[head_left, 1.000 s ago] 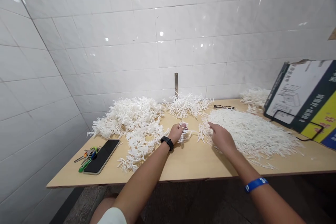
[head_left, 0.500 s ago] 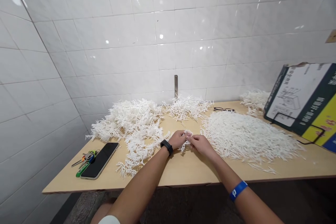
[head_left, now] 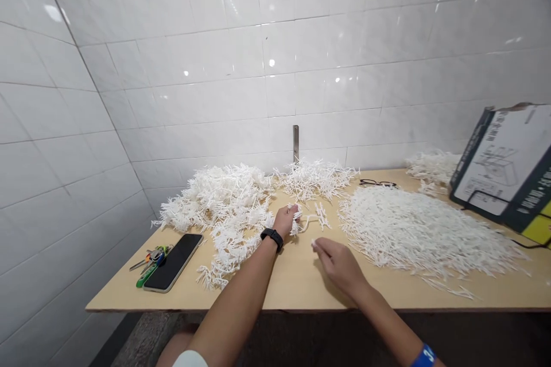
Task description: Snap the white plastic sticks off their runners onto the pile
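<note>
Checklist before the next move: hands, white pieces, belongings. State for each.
1. Left hand has a grip on white branched sprigs: ok.
2. Right hand holds a piece: cannot tell; thumb and finger are together, the tip too small to read.
3. Hands apart from each other: ok.
4. Branched pile on the left separate from the loose-stick pile on the right: ok.
5. Smartphone and keys away from both hands: ok, near the table's left end.
6. Eyeglasses not touching the loose-stick pile: cannot tell.
</note>
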`<control>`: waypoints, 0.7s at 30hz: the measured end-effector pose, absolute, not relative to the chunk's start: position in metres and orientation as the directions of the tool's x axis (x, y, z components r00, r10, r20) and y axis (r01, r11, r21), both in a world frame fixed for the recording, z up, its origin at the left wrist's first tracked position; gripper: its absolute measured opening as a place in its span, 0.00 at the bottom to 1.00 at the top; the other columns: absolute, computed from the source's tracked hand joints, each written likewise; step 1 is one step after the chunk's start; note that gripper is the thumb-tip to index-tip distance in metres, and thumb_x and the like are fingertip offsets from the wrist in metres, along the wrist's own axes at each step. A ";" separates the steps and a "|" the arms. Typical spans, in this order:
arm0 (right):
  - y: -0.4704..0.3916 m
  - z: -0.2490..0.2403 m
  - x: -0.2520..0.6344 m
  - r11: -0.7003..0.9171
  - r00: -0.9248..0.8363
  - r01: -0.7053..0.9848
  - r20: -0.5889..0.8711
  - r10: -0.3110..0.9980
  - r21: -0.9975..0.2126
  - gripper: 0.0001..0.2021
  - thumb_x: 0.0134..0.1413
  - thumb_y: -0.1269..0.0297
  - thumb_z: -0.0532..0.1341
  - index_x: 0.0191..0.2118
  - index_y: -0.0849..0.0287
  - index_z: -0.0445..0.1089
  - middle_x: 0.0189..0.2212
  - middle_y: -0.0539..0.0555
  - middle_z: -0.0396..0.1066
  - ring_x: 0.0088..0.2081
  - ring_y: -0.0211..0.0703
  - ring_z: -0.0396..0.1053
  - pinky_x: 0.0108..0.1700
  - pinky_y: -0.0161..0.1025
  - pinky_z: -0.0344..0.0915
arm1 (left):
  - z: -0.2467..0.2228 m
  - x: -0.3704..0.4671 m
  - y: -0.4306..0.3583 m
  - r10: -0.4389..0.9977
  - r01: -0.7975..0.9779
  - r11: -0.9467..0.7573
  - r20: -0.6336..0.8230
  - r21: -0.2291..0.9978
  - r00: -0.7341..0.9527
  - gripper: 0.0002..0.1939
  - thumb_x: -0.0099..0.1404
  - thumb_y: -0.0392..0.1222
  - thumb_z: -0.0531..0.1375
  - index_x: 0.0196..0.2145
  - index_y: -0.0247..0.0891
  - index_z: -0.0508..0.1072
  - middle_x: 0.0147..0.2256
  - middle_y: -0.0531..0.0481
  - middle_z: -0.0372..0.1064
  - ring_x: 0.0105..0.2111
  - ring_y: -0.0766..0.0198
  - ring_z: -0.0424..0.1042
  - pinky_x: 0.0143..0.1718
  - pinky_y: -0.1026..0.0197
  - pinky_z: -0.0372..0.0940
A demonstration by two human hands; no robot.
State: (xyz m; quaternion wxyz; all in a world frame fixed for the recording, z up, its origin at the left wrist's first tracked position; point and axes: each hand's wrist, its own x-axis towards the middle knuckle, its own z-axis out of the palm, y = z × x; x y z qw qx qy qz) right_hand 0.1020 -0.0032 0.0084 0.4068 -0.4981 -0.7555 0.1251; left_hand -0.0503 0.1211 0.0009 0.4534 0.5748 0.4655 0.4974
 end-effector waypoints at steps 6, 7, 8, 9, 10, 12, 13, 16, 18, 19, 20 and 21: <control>0.027 0.013 0.166 -0.020 0.231 0.913 0.475 0.849 -0.408 0.27 0.53 0.72 0.49 0.59 0.72 0.60 0.33 0.68 0.73 0.34 0.55 0.70 0.33 0.43 0.59 | 0.002 -0.043 0.110 0.951 0.031 -0.152 0.138 0.988 0.277 0.22 0.58 0.56 0.59 0.33 0.30 0.75 0.30 0.44 0.71 0.30 0.64 0.68 0.32 0.63 0.63; 0.029 0.013 0.170 -0.058 0.260 0.921 0.495 0.829 -0.386 0.28 0.53 0.72 0.49 0.61 0.74 0.57 0.33 0.70 0.73 0.34 0.56 0.70 0.33 0.44 0.60 | 0.003 -0.042 0.108 0.942 0.030 -0.159 0.142 0.987 0.305 0.22 0.58 0.55 0.59 0.35 0.30 0.75 0.31 0.44 0.71 0.31 0.63 0.69 0.33 0.62 0.63; 0.030 0.014 0.170 -0.058 0.272 0.919 0.519 0.810 -0.391 0.28 0.54 0.71 0.49 0.61 0.75 0.57 0.33 0.70 0.73 0.34 0.56 0.70 0.34 0.45 0.60 | 0.003 -0.041 0.107 0.931 0.029 -0.170 0.151 0.985 0.333 0.22 0.58 0.55 0.59 0.35 0.30 0.76 0.31 0.44 0.71 0.31 0.63 0.69 0.33 0.62 0.63; 0.030 0.015 0.166 -0.020 0.269 0.907 0.540 0.797 -0.422 0.26 0.57 0.69 0.48 0.61 0.72 0.58 0.34 0.68 0.73 0.34 0.54 0.70 0.35 0.45 0.61 | 0.002 -0.040 0.106 0.920 0.028 -0.176 0.154 0.984 0.361 0.22 0.58 0.55 0.59 0.36 0.30 0.76 0.31 0.44 0.71 0.32 0.63 0.70 0.34 0.62 0.63; 0.030 0.015 0.161 0.047 0.250 0.882 0.551 0.796 -0.468 0.24 0.59 0.66 0.48 0.59 0.69 0.61 0.35 0.66 0.74 0.35 0.52 0.70 0.37 0.44 0.62 | 0.002 -0.040 0.106 0.910 0.027 -0.175 0.151 0.984 0.386 0.22 0.57 0.56 0.59 0.35 0.30 0.76 0.30 0.44 0.72 0.31 0.62 0.70 0.34 0.61 0.63; 0.031 0.016 0.145 0.213 0.154 0.806 0.543 0.825 -0.553 0.21 0.60 0.60 0.49 0.54 0.62 0.67 0.37 0.61 0.74 0.36 0.48 0.70 0.39 0.42 0.64 | 0.001 -0.040 0.105 0.887 0.045 -0.163 0.126 0.986 0.445 0.24 0.57 0.57 0.59 0.34 0.30 0.76 0.30 0.43 0.72 0.31 0.62 0.70 0.34 0.61 0.63; 0.033 0.016 0.138 0.282 0.091 0.767 0.534 0.841 -0.576 0.20 0.60 0.58 0.51 0.52 0.60 0.69 0.39 0.59 0.73 0.36 0.47 0.70 0.39 0.42 0.64 | 0.001 -0.041 0.105 0.870 0.062 -0.163 0.114 0.985 0.479 0.24 0.57 0.58 0.59 0.34 0.30 0.76 0.30 0.43 0.73 0.31 0.61 0.70 0.34 0.60 0.63; 0.041 0.014 0.123 0.389 -0.047 0.719 0.518 0.854 -0.576 0.18 0.55 0.57 0.56 0.49 0.56 0.72 0.41 0.56 0.71 0.37 0.45 0.69 0.40 0.40 0.64 | 0.000 -0.043 0.105 0.815 0.111 -0.230 0.129 0.967 0.564 0.27 0.55 0.62 0.59 0.31 0.30 0.76 0.30 0.43 0.74 0.31 0.61 0.70 0.37 0.60 0.63; 0.047 0.011 0.118 0.396 -0.069 0.705 0.499 0.864 -0.588 0.14 0.53 0.58 0.58 0.44 0.55 0.75 0.39 0.55 0.71 0.36 0.43 0.69 0.38 0.39 0.63 | 0.001 -0.045 0.103 0.789 0.106 -0.239 0.129 0.965 0.600 0.29 0.54 0.64 0.59 0.29 0.30 0.76 0.30 0.43 0.74 0.32 0.61 0.70 0.38 0.60 0.63; 0.050 0.009 0.116 0.392 -0.066 0.687 0.485 0.872 -0.611 0.13 0.53 0.58 0.59 0.40 0.56 0.76 0.38 0.55 0.71 0.34 0.42 0.69 0.37 0.39 0.63 | 0.002 -0.046 0.103 0.780 0.093 -0.214 0.113 0.973 0.616 0.30 0.53 0.65 0.59 0.29 0.30 0.76 0.30 0.43 0.74 0.32 0.61 0.70 0.39 0.60 0.63; 0.051 0.006 0.115 0.386 -0.052 0.663 0.475 0.878 -0.641 0.12 0.53 0.58 0.59 0.37 0.57 0.77 0.36 0.55 0.71 0.32 0.41 0.68 0.35 0.39 0.63 | 0.002 -0.046 0.102 0.771 0.076 -0.175 0.088 0.982 0.630 0.31 0.53 0.66 0.59 0.29 0.30 0.76 0.30 0.42 0.74 0.31 0.62 0.70 0.38 0.60 0.63; 0.052 0.004 0.113 0.383 -0.025 0.633 0.477 0.878 -0.673 0.12 0.53 0.57 0.59 0.35 0.57 0.77 0.35 0.55 0.70 0.31 0.41 0.68 0.35 0.39 0.63 | 0.003 -0.047 0.101 0.763 0.056 -0.130 0.064 0.990 0.644 0.31 0.53 0.66 0.59 0.29 0.29 0.76 0.29 0.42 0.74 0.29 0.62 0.70 0.37 0.60 0.63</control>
